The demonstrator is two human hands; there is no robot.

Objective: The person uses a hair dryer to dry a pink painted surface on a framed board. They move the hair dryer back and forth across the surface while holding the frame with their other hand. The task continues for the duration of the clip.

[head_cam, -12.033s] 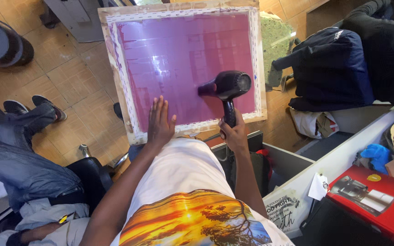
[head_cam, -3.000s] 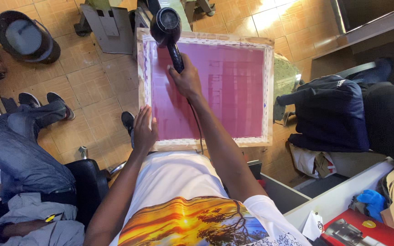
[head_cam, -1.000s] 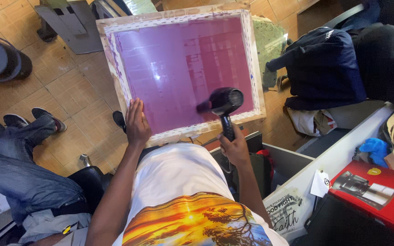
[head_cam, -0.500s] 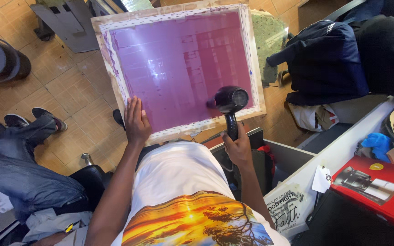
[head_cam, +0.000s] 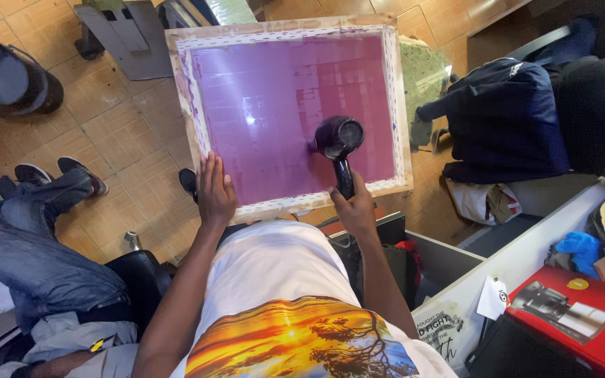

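Dark backpack (head_cam: 509,119) right; red box (head_cam: 575,318) lower right; seated person's jeans (head_cam: 29,238) left; round bin (head_cam: 8,77) upper left.

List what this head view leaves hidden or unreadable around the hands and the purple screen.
- Hair dryer nozzle: faces away, toward the purple screen.
- Dryer handle: wrapped by the right hand.
- Screen frame's near edge: partly covered by the left hand.
- Faint pattern on the mesh: too small to make out.
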